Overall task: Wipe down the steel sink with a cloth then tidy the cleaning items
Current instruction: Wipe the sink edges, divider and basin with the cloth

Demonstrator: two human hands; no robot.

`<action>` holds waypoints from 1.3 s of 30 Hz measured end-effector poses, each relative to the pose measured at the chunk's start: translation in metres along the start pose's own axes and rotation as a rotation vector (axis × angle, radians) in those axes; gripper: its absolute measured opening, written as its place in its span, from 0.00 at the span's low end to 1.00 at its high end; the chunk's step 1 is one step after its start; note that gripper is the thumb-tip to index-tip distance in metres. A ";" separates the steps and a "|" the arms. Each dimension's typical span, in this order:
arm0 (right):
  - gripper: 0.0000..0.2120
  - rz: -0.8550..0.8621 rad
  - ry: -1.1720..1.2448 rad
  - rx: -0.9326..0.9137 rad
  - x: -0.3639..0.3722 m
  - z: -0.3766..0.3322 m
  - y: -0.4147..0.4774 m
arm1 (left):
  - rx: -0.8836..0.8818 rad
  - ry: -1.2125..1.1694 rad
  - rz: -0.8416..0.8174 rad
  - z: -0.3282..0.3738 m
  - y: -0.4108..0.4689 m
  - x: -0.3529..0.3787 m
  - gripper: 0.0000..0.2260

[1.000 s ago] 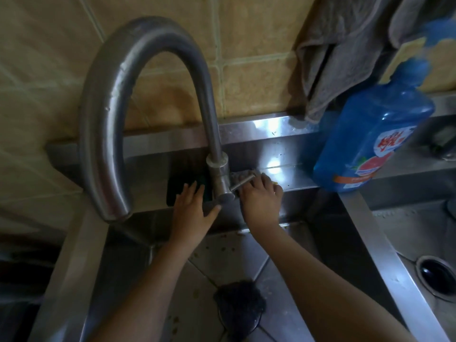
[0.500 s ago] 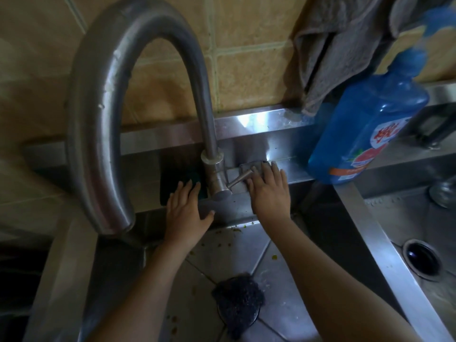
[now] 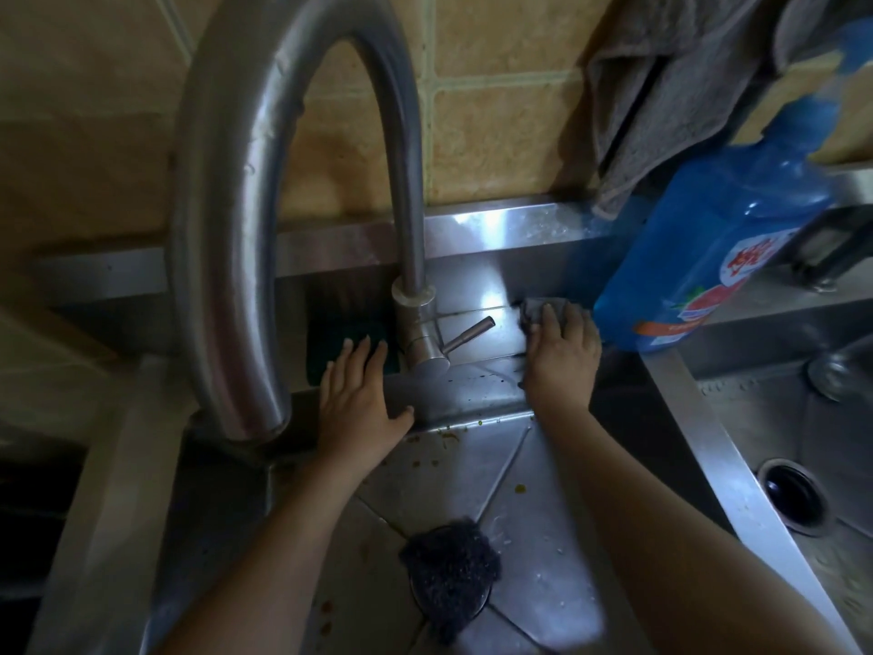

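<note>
Sliding right along the back ledge since a moment ago, the right hand [image 3: 560, 356] has left the tap's lever [image 3: 467, 330] and now sits just beside the blue detergent bottle [image 3: 708, 248]. Its fingers are bent over a bunched grey cloth [image 3: 541, 307], holding it pressed against the steel where the ledge meets the low back wall of the sink [image 3: 543, 536]. The left hand [image 3: 359, 399] has stayed where it was, lying flat with fingers straight and thumb spread on the ledge to the left of the curved faucet [image 3: 226, 229], gripping nothing; its fingertips reach the edge of a dark green sponge [image 3: 330, 342] tucked behind the faucet base. Down in the near basin a dark scouring pad [image 3: 449, 574] lies over the drain, with brown specks scattered on the steel floor around it. A grey towel [image 3: 661, 87] hangs against the tiled wall above the bottle. To the right, the second basin shows its open drain [image 3: 793, 496].
</note>
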State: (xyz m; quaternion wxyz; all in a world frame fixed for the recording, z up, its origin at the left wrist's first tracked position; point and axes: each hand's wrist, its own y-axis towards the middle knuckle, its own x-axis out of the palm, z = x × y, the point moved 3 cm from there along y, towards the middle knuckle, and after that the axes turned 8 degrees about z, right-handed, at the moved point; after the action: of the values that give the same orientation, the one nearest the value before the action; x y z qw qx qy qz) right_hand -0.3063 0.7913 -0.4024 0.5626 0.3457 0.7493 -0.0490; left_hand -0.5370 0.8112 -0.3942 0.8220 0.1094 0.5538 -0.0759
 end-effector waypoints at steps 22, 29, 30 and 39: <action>0.22 -0.183 -0.080 -0.138 -0.012 0.011 0.006 | -0.002 0.079 -0.093 0.001 -0.002 -0.003 0.40; 0.23 -0.160 -0.062 -0.067 -0.008 -0.009 -0.005 | -0.012 0.048 -0.095 0.000 -0.001 -0.002 0.39; 0.23 -0.183 -0.073 -0.094 -0.007 -0.014 -0.008 | -0.013 0.047 -0.097 0.000 -0.001 -0.002 0.39; 0.23 -0.251 -0.150 -0.294 -0.003 -0.044 -0.026 | -0.047 -0.025 -0.086 0.001 0.001 -0.002 0.36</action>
State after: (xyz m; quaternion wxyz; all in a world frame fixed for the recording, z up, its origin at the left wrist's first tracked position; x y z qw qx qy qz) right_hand -0.3566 0.7910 -0.3918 0.6509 0.1593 0.7415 -0.0343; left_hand -0.5367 0.8120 -0.3919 0.8270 0.0654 0.5494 -0.0996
